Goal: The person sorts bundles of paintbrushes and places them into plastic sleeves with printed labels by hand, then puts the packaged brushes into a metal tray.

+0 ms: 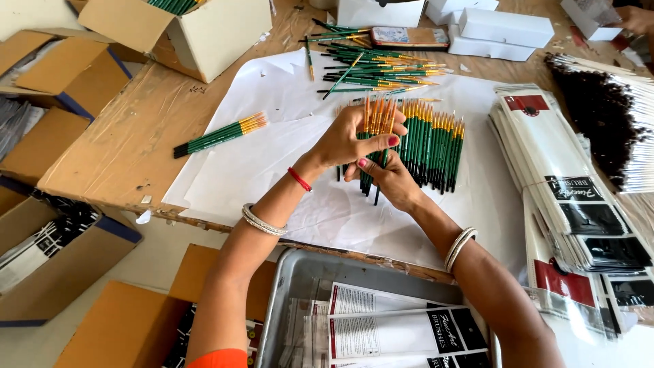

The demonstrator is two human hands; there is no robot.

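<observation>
My left hand point(351, 140) and my right hand point(390, 178) together hold a small bunch of green-handled paintbrushes point(376, 116) upright over a white paper sheet point(272, 157). The left fingers wrap the bunch from above, the right hand grips the handles from below. Just right of the hands a row of the same brushes point(432, 146) lies side by side on the paper. A loose pile of brushes point(371, 68) lies farther back. A separate small bundle of brushes point(221, 135) lies to the left on the paper.
Stacks of printed brush sleeves point(579, 197) lie at the right, dark brushes point(606, 116) behind them. White boxes point(504, 31) stand at the back, cardboard boxes point(197, 34) at the left. A metal tray point(293, 286) with packed sleeves sits below the table edge.
</observation>
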